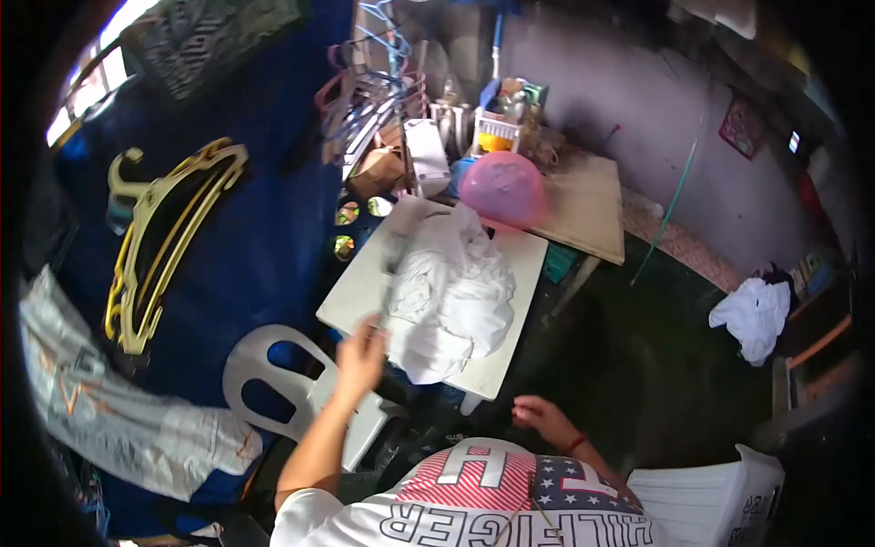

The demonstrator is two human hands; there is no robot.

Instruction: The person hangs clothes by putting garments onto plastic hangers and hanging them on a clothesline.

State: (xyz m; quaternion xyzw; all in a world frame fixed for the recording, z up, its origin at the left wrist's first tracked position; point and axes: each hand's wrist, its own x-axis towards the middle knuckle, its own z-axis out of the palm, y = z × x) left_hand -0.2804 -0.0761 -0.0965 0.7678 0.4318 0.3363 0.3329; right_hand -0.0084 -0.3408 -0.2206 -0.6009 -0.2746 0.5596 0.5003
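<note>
My left hand (pixel 362 357) is closed at the near left edge of a white table (pixel 355 290). From its fingers rises a long, thin, greyish strip (pixel 394 264), smeared by motion; its kind cannot be made out. Beside this strip, a crumpled heap of white cloth (pixel 456 296) covers much of the tabletop. My right hand (pixel 540 417), with a red band at the wrist, is off the table's near right corner. Its fingers are curled in, and nothing shows in them.
Pale yellow hangers (pixel 173 242) hang on the blue curtain (pixel 278 210) at left. A pink basin (pixel 501 187) sits on a wooden table (pixel 588 201) behind. White plastic chairs (pixel 264 387) stand nearby. More white cloth (pixel 755 314) lies at far right.
</note>
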